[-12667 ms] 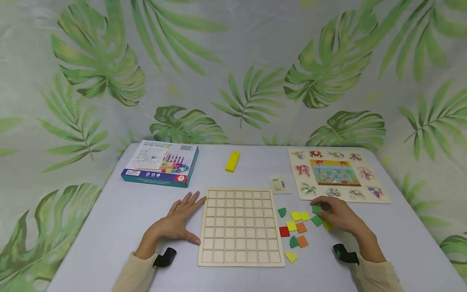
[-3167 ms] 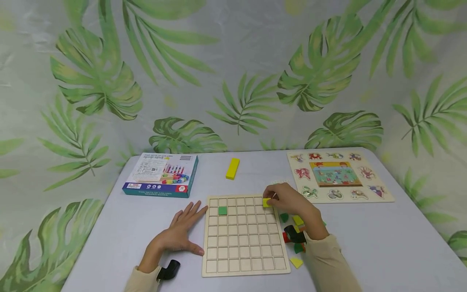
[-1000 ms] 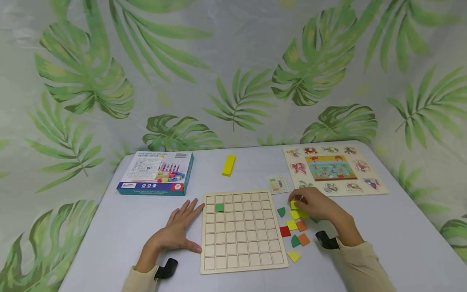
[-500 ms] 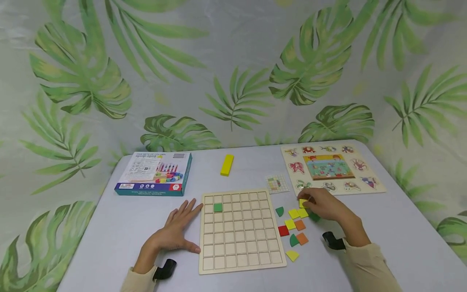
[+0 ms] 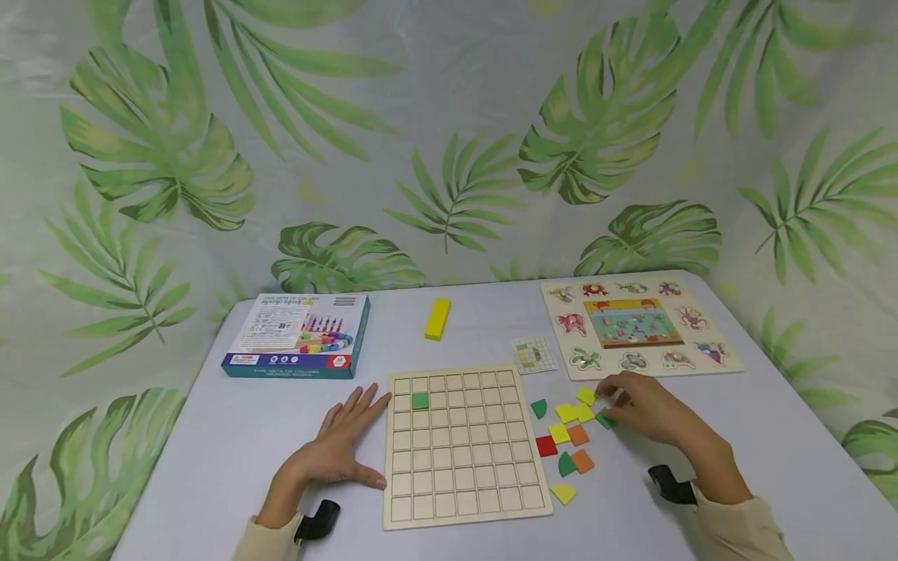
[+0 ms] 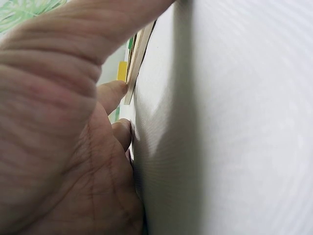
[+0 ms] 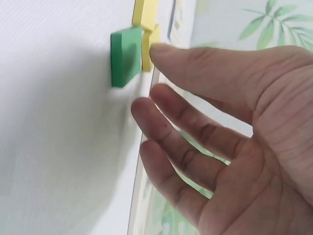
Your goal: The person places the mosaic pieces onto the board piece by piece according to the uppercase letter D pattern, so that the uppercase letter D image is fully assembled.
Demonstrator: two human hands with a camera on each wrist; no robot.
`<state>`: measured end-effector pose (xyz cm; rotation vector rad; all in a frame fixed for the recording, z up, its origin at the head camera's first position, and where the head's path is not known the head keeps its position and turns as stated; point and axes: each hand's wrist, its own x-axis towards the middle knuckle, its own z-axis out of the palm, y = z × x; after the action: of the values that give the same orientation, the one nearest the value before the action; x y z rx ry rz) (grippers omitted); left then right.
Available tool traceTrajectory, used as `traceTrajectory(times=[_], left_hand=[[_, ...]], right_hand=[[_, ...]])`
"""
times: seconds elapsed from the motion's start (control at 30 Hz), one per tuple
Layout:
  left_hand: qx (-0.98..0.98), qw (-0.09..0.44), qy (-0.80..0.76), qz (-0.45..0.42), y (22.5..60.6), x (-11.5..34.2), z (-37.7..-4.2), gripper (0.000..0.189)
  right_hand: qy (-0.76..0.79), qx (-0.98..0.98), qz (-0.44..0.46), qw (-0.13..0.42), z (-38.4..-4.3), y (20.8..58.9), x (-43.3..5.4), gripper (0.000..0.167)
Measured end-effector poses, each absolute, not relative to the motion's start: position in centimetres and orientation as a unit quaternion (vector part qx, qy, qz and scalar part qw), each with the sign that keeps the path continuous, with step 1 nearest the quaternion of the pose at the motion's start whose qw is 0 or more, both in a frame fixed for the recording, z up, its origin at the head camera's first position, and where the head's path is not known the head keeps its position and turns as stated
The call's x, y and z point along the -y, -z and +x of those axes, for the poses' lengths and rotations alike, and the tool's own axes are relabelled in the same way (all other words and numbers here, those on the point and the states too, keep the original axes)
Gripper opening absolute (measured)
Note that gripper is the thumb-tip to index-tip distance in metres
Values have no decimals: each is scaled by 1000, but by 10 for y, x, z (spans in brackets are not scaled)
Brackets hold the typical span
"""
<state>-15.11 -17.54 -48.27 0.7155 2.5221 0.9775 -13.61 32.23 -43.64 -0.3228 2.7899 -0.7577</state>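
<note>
A wooden grid board [image 5: 459, 522] lies in the middle of the table. One green square tile [image 5: 419, 400] sits in its second row, second column. My left hand [image 5: 335, 446] lies spread along the board's left side, thumb and fingertips at the edge. My right hand [image 5: 648, 409] hovers over the right end of the loose tiles, thumb and fingers apart. In the right wrist view nothing is between them; a green tile [image 7: 126, 56] and yellow tiles [image 7: 145, 13] lie just beyond the thumb. Around them are a red tile [image 5: 546, 446], orange tiles [image 5: 582, 460] and green quarter-rounds [image 5: 539, 408].
A small printed pattern card [image 5: 534, 355] lies by the board's upper right corner. Behind the right hand is a sea-animal puzzle board [image 5: 554, 343]. A boxed toy set [image 5: 298, 335] stands at the back left, and a yellow block [image 5: 438, 319] at the back middle.
The green square has come onto the board. My right hand held a yellow tile over the board's top right, brought it back to the loose tiles, released it and shifted right. Left hand stays.
</note>
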Motion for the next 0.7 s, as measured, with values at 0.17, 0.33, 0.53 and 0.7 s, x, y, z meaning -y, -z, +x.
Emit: traceTrajectory(times=[0.17, 0.33, 0.53, 0.7], left_hand=[[-890, 171, -342, 250, 483, 175, -151, 128], [-890, 175, -339, 249, 483, 175, -151, 128], [-893, 171, -336, 247, 481, 174, -152, 128], [-891, 174, -337, 247, 482, 175, -151, 128]], right_hand=[[258, -950, -128, 121, -130, 440, -332, 26], [256, -952, -126, 113, -127, 444, -334, 27], [254, -954, -121, 105, -129, 445, -333, 22], [254, -955, -106, 115, -129, 448, -332, 23]])
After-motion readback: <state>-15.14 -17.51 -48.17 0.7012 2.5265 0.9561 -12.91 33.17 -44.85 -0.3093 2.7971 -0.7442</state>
